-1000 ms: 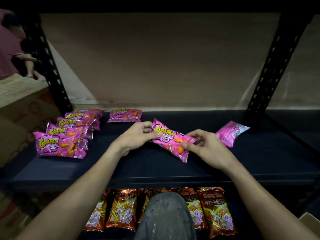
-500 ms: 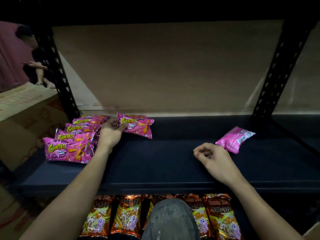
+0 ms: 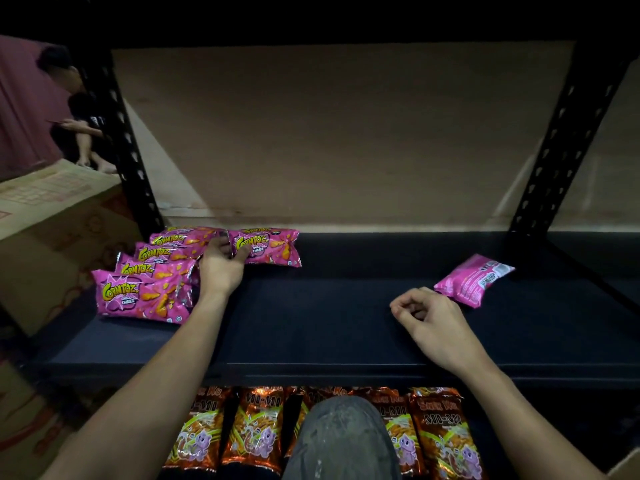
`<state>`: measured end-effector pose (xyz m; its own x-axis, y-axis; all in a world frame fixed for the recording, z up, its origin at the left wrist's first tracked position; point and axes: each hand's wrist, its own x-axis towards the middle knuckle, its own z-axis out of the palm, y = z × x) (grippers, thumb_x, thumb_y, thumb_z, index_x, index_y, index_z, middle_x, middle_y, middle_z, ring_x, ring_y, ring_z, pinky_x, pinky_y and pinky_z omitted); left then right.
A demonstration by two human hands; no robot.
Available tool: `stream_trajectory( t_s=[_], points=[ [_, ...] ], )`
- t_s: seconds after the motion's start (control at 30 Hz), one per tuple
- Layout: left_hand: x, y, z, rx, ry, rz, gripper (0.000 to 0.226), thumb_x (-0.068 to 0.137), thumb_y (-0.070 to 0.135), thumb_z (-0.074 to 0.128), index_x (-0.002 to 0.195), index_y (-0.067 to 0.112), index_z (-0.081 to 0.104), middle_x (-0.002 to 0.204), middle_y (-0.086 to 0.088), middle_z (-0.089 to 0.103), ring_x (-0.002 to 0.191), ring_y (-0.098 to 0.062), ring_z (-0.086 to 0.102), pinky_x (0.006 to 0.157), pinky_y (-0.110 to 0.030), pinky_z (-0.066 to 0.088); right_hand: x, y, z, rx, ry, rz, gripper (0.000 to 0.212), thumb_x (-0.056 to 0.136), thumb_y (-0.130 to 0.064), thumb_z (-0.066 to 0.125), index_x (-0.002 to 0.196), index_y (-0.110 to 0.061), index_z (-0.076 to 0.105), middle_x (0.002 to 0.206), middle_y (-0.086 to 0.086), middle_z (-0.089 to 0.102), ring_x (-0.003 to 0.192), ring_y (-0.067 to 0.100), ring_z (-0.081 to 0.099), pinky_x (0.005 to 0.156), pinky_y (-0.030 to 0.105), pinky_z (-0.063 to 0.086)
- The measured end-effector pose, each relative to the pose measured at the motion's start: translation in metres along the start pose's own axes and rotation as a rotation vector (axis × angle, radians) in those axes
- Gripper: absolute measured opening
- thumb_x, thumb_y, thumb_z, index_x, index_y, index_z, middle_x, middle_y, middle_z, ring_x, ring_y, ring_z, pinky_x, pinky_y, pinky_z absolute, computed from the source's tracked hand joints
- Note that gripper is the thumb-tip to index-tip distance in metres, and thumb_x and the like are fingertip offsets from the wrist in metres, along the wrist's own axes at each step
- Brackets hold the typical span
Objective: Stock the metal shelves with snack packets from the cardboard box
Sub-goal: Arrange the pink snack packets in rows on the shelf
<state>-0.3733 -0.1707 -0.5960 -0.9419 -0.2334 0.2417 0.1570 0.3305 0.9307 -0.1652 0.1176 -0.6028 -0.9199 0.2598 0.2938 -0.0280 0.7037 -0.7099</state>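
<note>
while the left hand (image 3: 221, 263) pinches a pink packet (image 3: 272, 247) at the back of the shelf (image 3: 311, 323) beside the stocked row (image 3: 145, 292), the right hand (image 3: 429, 317) rests loosely curled, empty; most shelf space looks unfilled.

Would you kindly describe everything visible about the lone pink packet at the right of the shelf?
The lone pink packet is a small, puffy bag of glossy pink film, lying flat with its back up, showing a white printed panel. It sits askew on the dark shelf, near the black upright, apart from the other packets. The right hand rests close beside it, not gripping it.
</note>
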Motion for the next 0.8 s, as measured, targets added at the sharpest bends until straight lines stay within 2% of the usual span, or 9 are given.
stream_trajectory(
  t_s=[0.2,0.4,0.53,0.63,0.8],
  points=[
    [0.0000,-0.0017,0.0006,0.014,0.011,0.004,0.054,0.086,0.030,0.075,0.127,0.003,0.055,0.118,-0.016,0.065,0.108,-0.033,0.062,0.096,-0.042,0.049,-0.0009,-0.0010,0.0000,-0.006,0.003,0.000,0.014,0.091,-0.017,0.068,0.084,-0.028,0.071,0.091,-0.012,0.064,0.085,-0.006,0.059,0.074,0.008,0.042],
    [-0.0013,-0.0021,0.0026,-0.001,0.015,-0.001,0.050,0.087,0.023,0.074,0.128,0.001,0.053,0.119,-0.016,0.064,0.107,-0.031,0.062,0.092,-0.036,0.047,-0.0005,-0.0013,0.0006,-0.002,0.006,0.003,0.016,0.090,-0.015,0.068,0.081,-0.028,0.071,0.088,-0.012,0.063,0.083,-0.005,0.058,0.075,0.010,0.042],
    [-0.0007,0.0000,0.0019,-0.080,0.038,-0.017,0.048,0.085,0.017,0.076,0.125,0.002,0.055,0.112,-0.013,0.063,0.097,-0.024,0.060,0.089,-0.031,0.046,-0.0011,-0.0025,0.0004,0.003,0.006,0.005,0.015,0.091,-0.016,0.068,0.082,-0.028,0.071,0.089,-0.012,0.064,0.083,-0.003,0.059,0.077,0.011,0.044],
    [-0.0002,0.0020,0.0020,-0.162,0.056,-0.029,0.043,0.083,0.011,0.077,0.121,0.003,0.058,0.105,-0.009,0.060,0.100,-0.024,0.060,0.087,-0.028,0.046,-0.0015,-0.0025,-0.0007,-0.001,0.002,0.005,0.015,0.091,-0.016,0.068,0.083,-0.028,0.071,0.090,-0.012,0.064,0.083,-0.002,0.060,0.077,0.011,0.044],
    [-0.0010,-0.0006,0.0031,-0.061,0.084,-0.015,0.043,0.084,0.012,0.076,0.122,0.004,0.058,0.113,-0.014,0.066,0.103,-0.028,0.062,0.091,-0.034,0.048,-0.0013,-0.0024,-0.0008,-0.015,-0.004,0.009,0.015,0.091,-0.017,0.068,0.083,-0.029,0.071,0.090,-0.013,0.063,0.084,-0.006,0.058,0.074,0.007,0.041]
  ],
)
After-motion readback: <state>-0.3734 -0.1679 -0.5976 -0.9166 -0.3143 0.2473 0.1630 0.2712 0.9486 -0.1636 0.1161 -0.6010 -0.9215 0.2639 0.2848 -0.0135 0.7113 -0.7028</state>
